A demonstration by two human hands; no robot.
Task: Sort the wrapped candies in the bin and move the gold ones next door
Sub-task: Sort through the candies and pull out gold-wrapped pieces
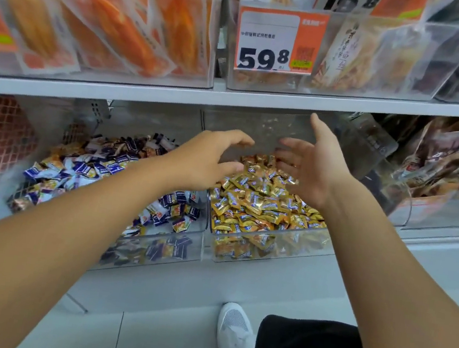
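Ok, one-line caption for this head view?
Both open hands, left and right, hover over the gold candies beside the blue-and-white candies.

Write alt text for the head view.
Two open bare hands, left hand and right hand, hover over a clear plastic bin of gold-wrapped candies; beside it sits a clear bin of blue-and-white wrapped candies.

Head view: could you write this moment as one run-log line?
left hand: open, empty | right hand: open, empty | both above gold candies | blue-white candies in left bin
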